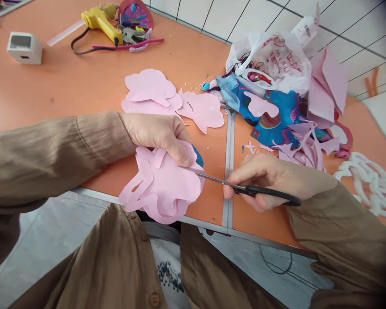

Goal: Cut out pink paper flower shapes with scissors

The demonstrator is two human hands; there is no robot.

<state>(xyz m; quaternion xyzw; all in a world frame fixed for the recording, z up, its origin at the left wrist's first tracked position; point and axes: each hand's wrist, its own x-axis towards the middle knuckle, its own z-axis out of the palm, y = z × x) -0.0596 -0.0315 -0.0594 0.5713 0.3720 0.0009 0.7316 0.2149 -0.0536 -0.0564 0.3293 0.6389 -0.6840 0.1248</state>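
My left hand (167, 135) is closed on a layered pink sheet (172, 180), thumb on top, held over the table's front edge. Cut strips curl loosely along its left and lower sides. A bit of blue (197, 158) shows at its right edge. In my right hand (273, 178) are black-handled scissors (260, 193), their blades pointing left and lying against the pink sheet near my left thumb. Just beyond my left hand lie pink cut-out shapes (151, 86); another pink cut-out (203, 109) bears a small dark sprig-like mark.
At the back right stand a white plastic bag (273, 60), blue patterned fabric (273, 124), folded pink material (328, 86) and pink scraps (304, 146). A yellow glue gun (104, 23), keys (133, 35) and a white box (25, 48) lie farther back. White looped strips (369, 184) sit at right.
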